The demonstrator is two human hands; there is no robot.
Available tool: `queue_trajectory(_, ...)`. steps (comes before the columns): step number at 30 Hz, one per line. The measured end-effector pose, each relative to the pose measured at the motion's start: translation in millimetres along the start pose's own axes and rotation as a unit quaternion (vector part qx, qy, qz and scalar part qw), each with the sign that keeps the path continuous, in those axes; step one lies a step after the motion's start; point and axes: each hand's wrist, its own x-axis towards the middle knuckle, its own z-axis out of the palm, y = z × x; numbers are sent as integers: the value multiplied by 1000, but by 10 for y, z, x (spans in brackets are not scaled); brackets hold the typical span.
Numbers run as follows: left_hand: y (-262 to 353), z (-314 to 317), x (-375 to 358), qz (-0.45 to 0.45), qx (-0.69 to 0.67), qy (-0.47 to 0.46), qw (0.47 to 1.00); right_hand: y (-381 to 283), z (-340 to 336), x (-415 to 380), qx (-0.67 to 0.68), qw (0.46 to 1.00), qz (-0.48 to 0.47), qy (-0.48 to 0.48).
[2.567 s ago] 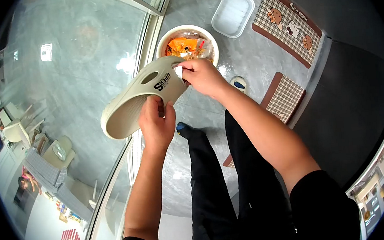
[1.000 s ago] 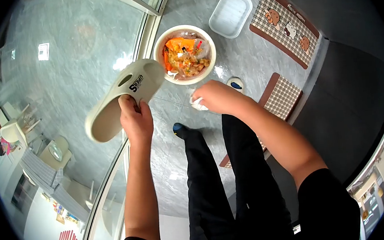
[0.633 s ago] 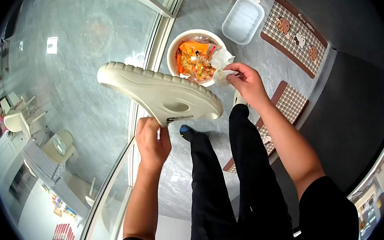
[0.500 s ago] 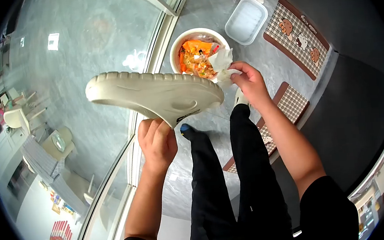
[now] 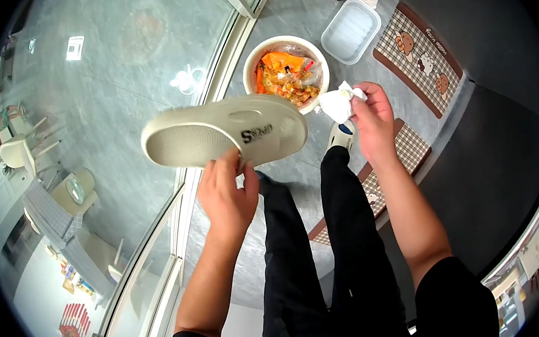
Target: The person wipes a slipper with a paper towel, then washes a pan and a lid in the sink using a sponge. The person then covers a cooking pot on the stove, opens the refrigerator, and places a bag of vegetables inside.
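Observation:
My left hand [image 5: 228, 186] grips the edge of a beige slide sandal [image 5: 272, 121] near its foot opening. The sandal is held up sideways, its top with dark lettering facing me. In my right hand [image 5: 373, 119] is a crumpled white tissue [image 5: 339, 103], pinched between thumb and fingers. Just beyond the sandal stands a round white bin [image 5: 248, 75] full of food scraps and orange and clear plastic. The sandal's toe end overlaps the bin's near rim in my view. A matching sandal [image 5: 341, 136] is on my right foot; the other foot is mostly hidden.
A clear plastic tub [image 5: 351, 32] rests on the grey tiled floor beyond the bin. Two checked mats [image 5: 393, 51] with brown borders lie along the dark cabinet on the right. A glass sliding door [image 5: 131, 103] in a white frame stands on the left.
The sandal has turned so its upper and opening face me instead of its side and sole edge. My right hand has drawn the tissue right, away from the bin, and the tissue is more bunched.

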Motion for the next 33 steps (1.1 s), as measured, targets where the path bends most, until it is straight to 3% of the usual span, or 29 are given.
queue_trajectory(2,39,51,47,-210,-69,-17,975,63,66,-79,-148,989,3,-14)
queue_trajectory(4,53,27,128,-234,-66,-40,969,53,185,-198,-132,990,23,-32)
queue_trajectory(6,78,42,172,-319,-102,-60,940,79,299,-289,-129,989,12,-65)
queue_trajectory(9,121,99,194,-340,-102,-71,932,146,505,-447,-202,963,90,-154)
queue_trajectory(13,252,166,199,-291,-201,-103,929,392,535,-325,-266,939,137,-170)
queue_trajectory(14,242,83,219,-295,-201,-102,928,403,488,-242,-220,941,200,-163)
queue_trajectory(16,120,-182,327,-149,-106,-125,975,461,374,-84,-92,948,272,-136)
queue_trajectory(18,20,-478,563,-49,91,-123,987,366,309,36,-65,932,329,-141)
queue_trajectory(19,19,-562,660,-18,125,-121,985,350,318,86,-91,919,355,-142)
queue_trajectory(22,-154,-633,835,-88,82,-330,936,276,387,208,-124,886,403,-195)
queue_trajectory(23,-156,-639,930,-91,83,-330,936,312,396,252,-117,881,412,-201)
queue_trajectory(25,-127,-619,1104,-148,76,-470,867,331,432,362,-133,866,413,-247)
queue_trajectory(26,-163,-592,1097,-149,76,-470,867,340,437,398,-149,850,414,-291)
queue_trajectory(28,-246,-478,1014,-113,82,-445,885,289,510,412,-166,850,407,-290)
queue_trajectory(31,-317,-325,819,-172,96,-406,893,206,576,415,-219,959,116,-136)
queue_trajectory(32,-324,-301,763,-170,96,-406,893,146,561,409,-218,960,115,-136)
queue_trajectory(33,-302,-287,715,-194,114,-389,893,-88,658,335,-197,976,44,-81)
